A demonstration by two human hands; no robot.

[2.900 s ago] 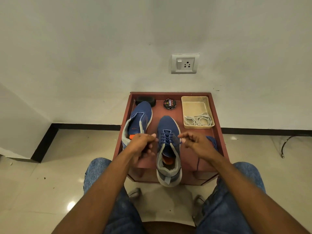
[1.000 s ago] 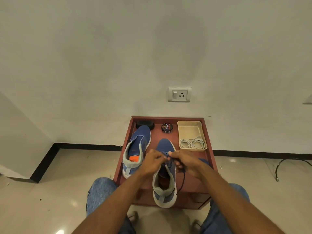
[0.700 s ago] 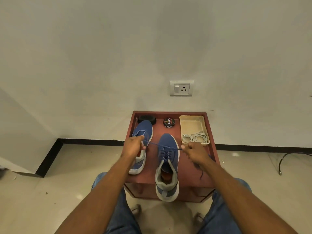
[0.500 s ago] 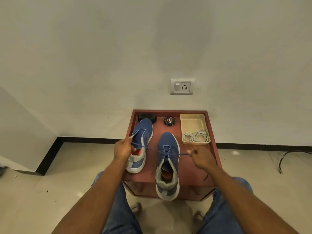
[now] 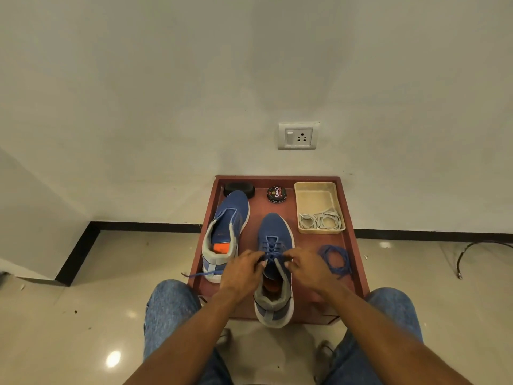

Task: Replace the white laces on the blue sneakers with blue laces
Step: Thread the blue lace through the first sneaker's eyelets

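Note:
Two blue sneakers stand on a small reddish table (image 5: pixel 350 262). The right sneaker (image 5: pixel 274 232) carries a blue lace (image 5: pixel 270 250) threaded through its eyelets, and its heel hangs over the table's front edge. My left hand (image 5: pixel 243 270) and my right hand (image 5: pixel 305 266) meet over its tongue, each pinching an end of that lace. One loose end trails left across the table (image 5: pixel 194 274). The left sneaker (image 5: pixel 226 232) has no lace. A second blue lace (image 5: pixel 334 259) lies coiled at the right. The white laces (image 5: pixel 319 220) lie in a beige tray (image 5: pixel 316 195).
A black round lid (image 5: pixel 239 188) and a shoe polish tin (image 5: pixel 276 193) sit at the table's back edge against the white wall. A wall socket (image 5: pixel 298 136) is above. My knees in jeans flank the table's front. A dark cable (image 5: pixel 469 254) lies on the floor at right.
My hands, spread wide with the lace pulled taut half a second ago, have come together over the right sneaker's tongue. The coiled blue lace at right is now uncovered.

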